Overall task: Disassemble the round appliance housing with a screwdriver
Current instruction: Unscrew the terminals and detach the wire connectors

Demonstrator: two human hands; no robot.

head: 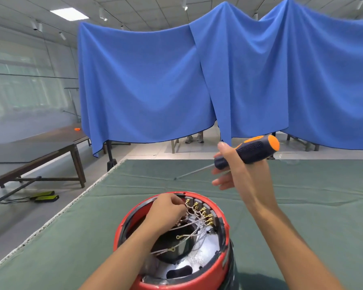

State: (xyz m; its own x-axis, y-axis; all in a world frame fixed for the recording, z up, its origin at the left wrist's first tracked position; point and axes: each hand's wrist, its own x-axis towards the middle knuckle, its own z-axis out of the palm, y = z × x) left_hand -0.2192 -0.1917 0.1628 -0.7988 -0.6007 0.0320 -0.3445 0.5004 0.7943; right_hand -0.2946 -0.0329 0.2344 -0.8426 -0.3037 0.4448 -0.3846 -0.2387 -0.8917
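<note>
Presently: left hand point(169, 210) pinches white wires point(194, 223) inside round red plastic appliance housing point(223, 259) | right hand point(236, 174) grips black-and-orange-handled screwdriver point(253, 150) aloft

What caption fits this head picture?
Left hand reaches into the red housing; right hand holds a screwdriver above.

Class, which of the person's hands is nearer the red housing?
Left. The left hand reaches inside the red housing among its wires; the right hand holds the screwdriver above it.
</note>
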